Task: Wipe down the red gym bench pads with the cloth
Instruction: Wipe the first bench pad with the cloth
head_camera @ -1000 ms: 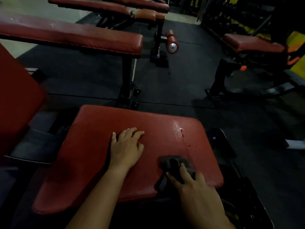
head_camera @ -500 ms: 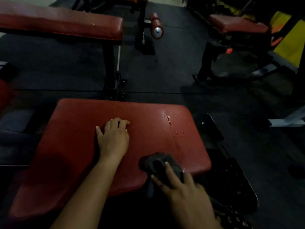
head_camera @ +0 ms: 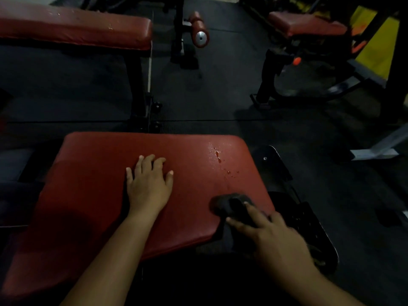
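The right hand [head_camera: 271,235] holds the cloth [head_camera: 229,204] at the near right corner of the red pad [head_camera: 99,195], grip curled round it, shifted only slightly rightward; the left hand [head_camera: 149,186] lies flat, fingers apart; the droplets [head_camera: 220,160] beyond remain, so wiping there looks undone.

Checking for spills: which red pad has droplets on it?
The nearest pad, the one the left hand rests on; droplets sit near its far right corner.

Dim, murky, soft focus, wide-angle edge distortion
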Motion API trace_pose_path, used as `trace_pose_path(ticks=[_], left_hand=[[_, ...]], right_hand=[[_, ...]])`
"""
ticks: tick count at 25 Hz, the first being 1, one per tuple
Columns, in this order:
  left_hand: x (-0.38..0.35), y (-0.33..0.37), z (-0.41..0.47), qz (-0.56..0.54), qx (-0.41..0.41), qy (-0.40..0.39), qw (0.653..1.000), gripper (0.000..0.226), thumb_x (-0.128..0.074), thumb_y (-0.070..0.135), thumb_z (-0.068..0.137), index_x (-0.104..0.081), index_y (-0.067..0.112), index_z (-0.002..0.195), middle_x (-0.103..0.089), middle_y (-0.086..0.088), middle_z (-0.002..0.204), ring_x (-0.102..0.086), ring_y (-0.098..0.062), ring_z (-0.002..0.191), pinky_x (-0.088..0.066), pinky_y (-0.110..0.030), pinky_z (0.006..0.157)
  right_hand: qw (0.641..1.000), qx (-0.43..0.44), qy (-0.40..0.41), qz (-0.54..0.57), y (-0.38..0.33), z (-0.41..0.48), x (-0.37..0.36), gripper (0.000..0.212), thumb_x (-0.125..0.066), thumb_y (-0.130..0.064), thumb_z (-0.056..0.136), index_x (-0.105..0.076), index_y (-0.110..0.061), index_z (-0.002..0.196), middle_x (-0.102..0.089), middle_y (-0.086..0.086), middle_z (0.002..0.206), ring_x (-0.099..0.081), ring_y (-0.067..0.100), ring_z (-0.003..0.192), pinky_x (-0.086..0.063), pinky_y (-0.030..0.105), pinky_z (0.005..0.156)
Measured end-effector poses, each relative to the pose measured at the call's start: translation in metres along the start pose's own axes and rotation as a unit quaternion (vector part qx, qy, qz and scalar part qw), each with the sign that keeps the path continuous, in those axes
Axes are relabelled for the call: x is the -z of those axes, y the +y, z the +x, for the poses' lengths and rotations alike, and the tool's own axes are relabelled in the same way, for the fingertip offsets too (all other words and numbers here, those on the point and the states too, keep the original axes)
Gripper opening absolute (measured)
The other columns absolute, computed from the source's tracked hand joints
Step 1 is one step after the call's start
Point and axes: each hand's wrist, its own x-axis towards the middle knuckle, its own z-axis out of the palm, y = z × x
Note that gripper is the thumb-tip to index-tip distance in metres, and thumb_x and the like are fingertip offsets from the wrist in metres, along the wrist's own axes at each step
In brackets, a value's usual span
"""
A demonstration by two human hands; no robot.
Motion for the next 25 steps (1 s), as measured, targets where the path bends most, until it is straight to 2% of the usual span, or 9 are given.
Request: trace_pose_path(ticks=[1,2,5,9,13,18,22,25], left_hand=[[-0.001,0.004,-0.002,-0.003,-0.005,-0.005,1.000,0.052,-0.037,0.044,0.101,-0.033,0.025,0.150,-0.023,-0.001,0.160,-0.008,-0.022,0.151,-0.004,-0.050,0.121],[-0.003,0.009,-0.005,-0.003,-0.015,-0.012,1.000,0.054,-0.035,0.045,0.102,-0.029,0.026,0.152,-0.017,-0.001,0.162,-0.004,-0.020,0.151,-0.003,-0.050,0.121],[-0.010,0.020,-0.011,0.011,-0.039,-0.038,0.998,0.057,-0.029,0.047,0.103,-0.018,0.029,0.155,-0.008,0.001,0.164,0.001,-0.018,0.151,0.002,-0.052,0.120],[-0.013,0.023,-0.013,0.027,-0.026,-0.042,0.998,0.059,-0.028,0.045,0.102,-0.010,0.031,0.156,-0.001,0.000,0.165,0.005,-0.018,0.151,0.005,-0.055,0.119],[-0.011,0.049,-0.015,0.001,-0.041,-0.034,0.999,0.067,-0.038,0.037,0.099,-0.003,0.033,0.156,0.007,0.001,0.164,0.007,-0.018,0.151,0.014,-0.059,0.114],[-0.031,0.063,-0.016,0.050,-0.048,-0.048,0.996,0.058,-0.020,0.046,0.101,-0.005,0.033,0.156,0.001,0.002,0.165,0.009,-0.019,0.151,0.009,-0.064,0.115],[-0.034,0.065,-0.014,0.067,-0.050,-0.047,0.995,0.058,-0.017,0.048,0.101,-0.007,0.033,0.156,-0.002,0.002,0.165,0.008,-0.021,0.151,0.006,-0.065,0.114],[-0.032,0.063,-0.016,0.064,-0.055,-0.044,0.995,0.058,-0.018,0.047,0.101,-0.009,0.033,0.156,-0.003,0.002,0.165,0.007,-0.021,0.151,0.005,-0.065,0.115]], right_hand=[[0.999,-0.042,-0.012,-0.016,0.020,0.001,0.006,0.079,-0.053,-0.024,0.090,-0.010,-0.069,0.138,-0.008,-0.016,0.159,-0.042,0.022,0.117,-0.052,0.035,0.080],[0.995,-0.092,-0.026,-0.021,0.034,0.004,0.015,0.078,-0.047,-0.023,0.093,-0.003,-0.069,0.138,-0.003,-0.017,0.159,-0.039,0.020,0.119,-0.051,0.033,0.084],[0.988,-0.152,-0.016,-0.020,0.035,0.011,0.018,0.072,-0.044,-0.026,0.095,-0.005,-0.065,0.142,-0.008,-0.014,0.159,-0.040,0.021,0.115,-0.052,0.032,0.082],[0.997,-0.058,-0.032,-0.040,0.000,0.016,0.011,0.070,-0.040,-0.025,0.098,0.000,-0.055,0.147,0.002,-0.007,0.161,-0.036,0.023,0.117,-0.048,0.031,0.080],[0.996,-0.040,0.006,-0.079,0.014,0.071,0.019,0.063,-0.039,-0.027,0.096,-0.015,-0.057,0.146,-0.016,-0.009,0.156,-0.040,0.027,0.117,-0.048,0.034,0.076],[0.987,0.004,0.060,-0.146,0.011,0.146,0.021,0.044,-0.037,-0.040,0.099,-0.035,-0.054,0.141,-0.033,-0.004,0.146,-0.045,0.030,0.108,-0.038,0.034,0.065],[0.990,-0.013,0.076,-0.117,0.022,0.209,0.028,0.041,-0.042,-0.046,0.098,-0.038,-0.056,0.137,-0.038,-0.007,0.143,-0.046,0.028,0.108,-0.037,0.033,0.066],[0.987,-0.027,0.071,-0.141,0.018,0.225,0.036,0.044,-0.044,-0.041,0.098,-0.037,-0.052,0.141,-0.033,-0.005,0.149,-0.044,0.029,0.113,-0.040,0.036,0.070]])
